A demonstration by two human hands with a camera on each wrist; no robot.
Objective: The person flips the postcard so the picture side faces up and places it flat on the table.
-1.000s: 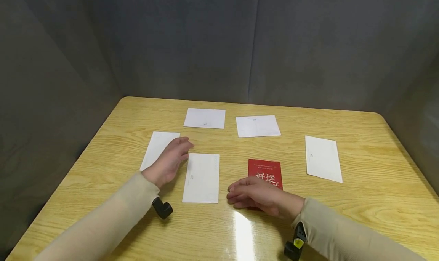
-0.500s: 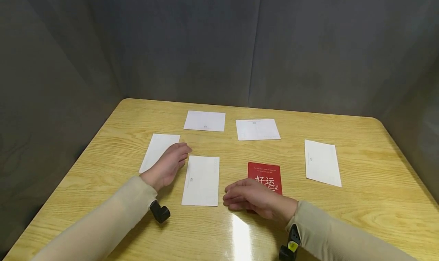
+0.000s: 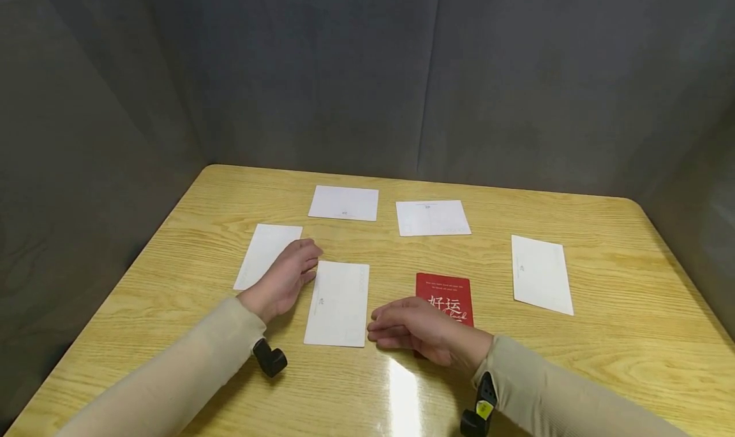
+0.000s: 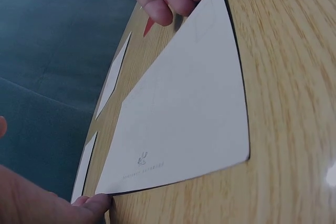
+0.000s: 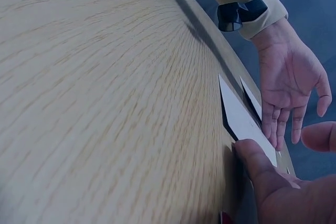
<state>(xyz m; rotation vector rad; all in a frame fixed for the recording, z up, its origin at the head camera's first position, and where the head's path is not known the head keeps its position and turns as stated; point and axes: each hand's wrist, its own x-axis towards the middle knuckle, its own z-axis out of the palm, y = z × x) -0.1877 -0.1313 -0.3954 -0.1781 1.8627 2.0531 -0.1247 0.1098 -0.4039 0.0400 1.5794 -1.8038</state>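
A white postcard lies flat on the table between my two hands, a small printed mark near its left edge. My left hand is at its upper left, fingers loosely bent and fingertips right at the card's edge. In the left wrist view, a fingertip meets one corner of the postcard. My right hand is on the other side, fingers extended and fingertips right at the card's right edge. Beneath the right hand, a red card with white lettering is partly covered. Neither hand grips anything.
Another white card lies behind my left hand, partly covered by it. Two more, a left card and a right card, lie along the back of the wooden table. A further card rests at the right. Grey curtains surround the table.
My right hand has shifted left, bringing its fingertips up to the middle postcard's edge. The left hand stays nearly in place, and the cards look unmoved apart from a slight view shift.
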